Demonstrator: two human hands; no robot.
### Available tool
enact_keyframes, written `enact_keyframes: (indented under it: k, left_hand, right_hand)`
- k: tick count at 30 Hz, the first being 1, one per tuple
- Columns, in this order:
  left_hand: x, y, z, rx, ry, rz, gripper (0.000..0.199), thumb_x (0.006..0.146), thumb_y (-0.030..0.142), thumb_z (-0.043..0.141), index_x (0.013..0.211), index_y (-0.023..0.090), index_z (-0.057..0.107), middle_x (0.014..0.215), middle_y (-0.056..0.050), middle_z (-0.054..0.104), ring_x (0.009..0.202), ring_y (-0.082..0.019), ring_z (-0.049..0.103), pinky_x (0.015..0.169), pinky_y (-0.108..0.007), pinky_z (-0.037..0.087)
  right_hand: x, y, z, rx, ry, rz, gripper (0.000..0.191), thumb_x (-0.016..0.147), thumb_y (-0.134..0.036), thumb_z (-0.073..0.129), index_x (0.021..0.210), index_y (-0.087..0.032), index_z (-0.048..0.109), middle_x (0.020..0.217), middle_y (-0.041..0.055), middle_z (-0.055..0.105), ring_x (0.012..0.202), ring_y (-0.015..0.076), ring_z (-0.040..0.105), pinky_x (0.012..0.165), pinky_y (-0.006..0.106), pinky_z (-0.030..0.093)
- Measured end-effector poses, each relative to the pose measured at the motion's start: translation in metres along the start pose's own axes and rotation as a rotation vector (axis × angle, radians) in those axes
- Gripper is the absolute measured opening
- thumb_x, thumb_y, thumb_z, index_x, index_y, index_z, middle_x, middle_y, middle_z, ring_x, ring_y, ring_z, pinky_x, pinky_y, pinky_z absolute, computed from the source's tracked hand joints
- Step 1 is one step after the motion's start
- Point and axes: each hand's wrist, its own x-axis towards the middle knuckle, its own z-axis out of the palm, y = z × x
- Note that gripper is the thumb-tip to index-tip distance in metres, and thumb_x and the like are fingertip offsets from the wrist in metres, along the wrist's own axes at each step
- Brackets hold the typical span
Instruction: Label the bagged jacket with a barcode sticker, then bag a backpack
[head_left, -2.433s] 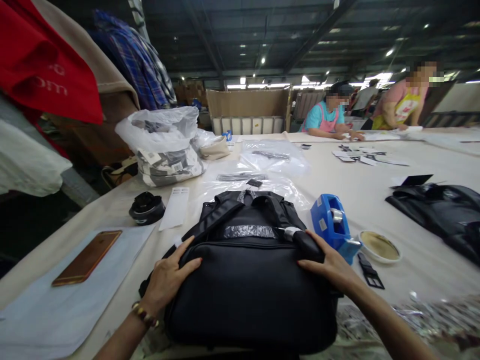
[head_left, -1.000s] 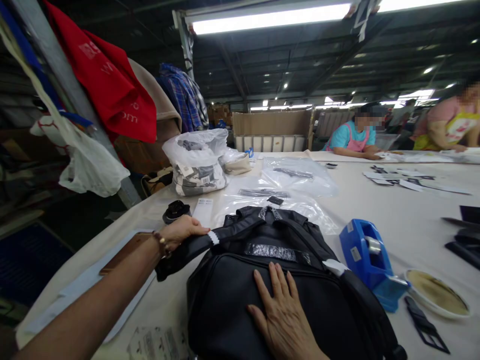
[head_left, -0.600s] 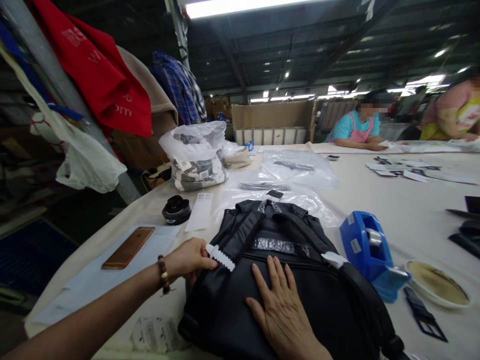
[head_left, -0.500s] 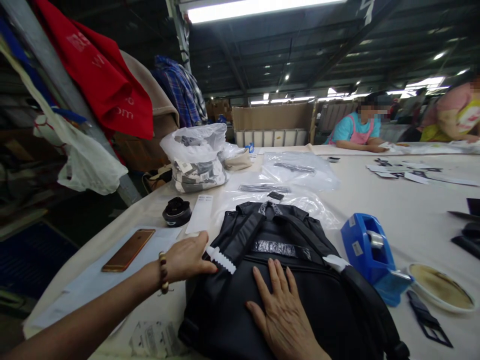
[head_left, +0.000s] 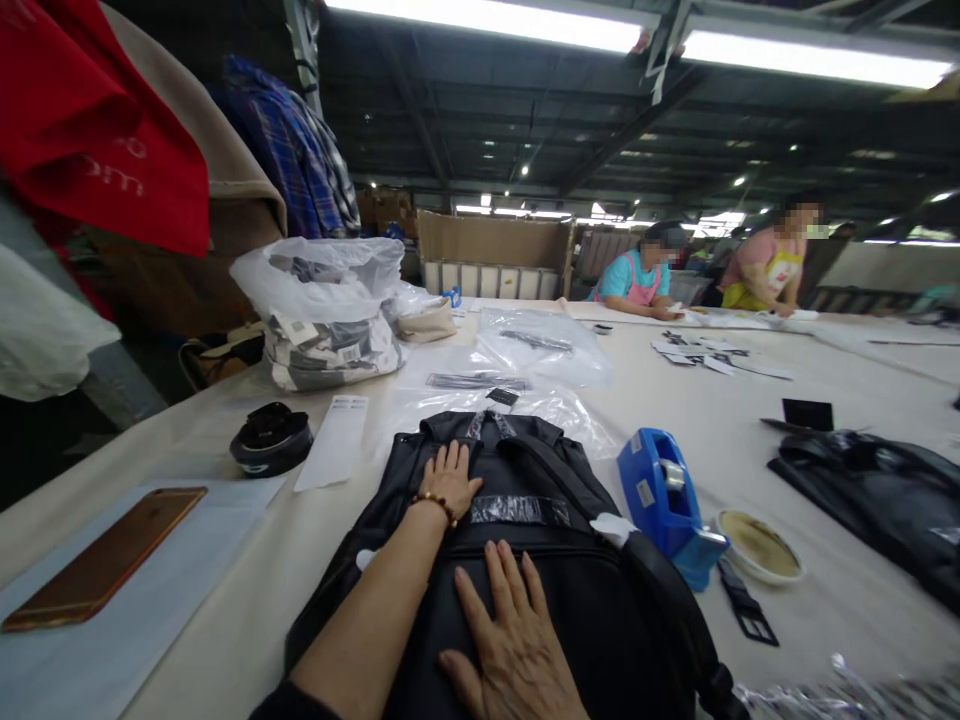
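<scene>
A black backpack (head_left: 622, 610) lies on the table with its shoulder straps facing up. My left hand (head_left: 448, 482) rests with fingers spread on the upper part of its left strap. Flat on the panel below the straps is my right hand (head_left: 506, 625), its fingers stretched out. Clear plastic film (head_left: 517, 510) wraps a band across the upper back. White wrapping (head_left: 613, 528) shows on the right strap; a bit of white on the left one is mostly hidden behind my left forearm. Beyond the top handle lies a small black tag (head_left: 502, 397).
A blue tape dispenser (head_left: 660, 490) stands close to the backpack's right, near a round dish (head_left: 761, 545) and a black buckle (head_left: 750, 605). At left lie a phone (head_left: 105, 555), a black round object (head_left: 271, 440) and a stuffed plastic bag (head_left: 322, 310). Two people work at the far side.
My left hand has let go of the left strap's white wrapping and moved up onto the strap, lying flat. My right hand stays on the panel. The view has turned right.
</scene>
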Motion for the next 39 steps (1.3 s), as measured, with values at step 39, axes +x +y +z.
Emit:
enact_keyframes:
  k: [39]
  left_hand:
    - [0.001, -0.022, 0.024, -0.121, -0.115, 0.033, 0.057, 0.087, 0.034, 0.046, 0.137, 0.012, 0.03, 0.147, -0.014, 0.02, 0.133, -0.032, 0.023, 0.109, -0.042, 0.025]
  right_hand:
    - [0.009, 0.077, -0.087, -0.182, -0.31, 0.324, 0.027, 0.089, -0.019, 0.033, 0.086, -0.019, 0.061, 0.095, 0.0081, 0.053, 0.08, 0.0195, 0.054, 0.071, 0.032, 0.044]
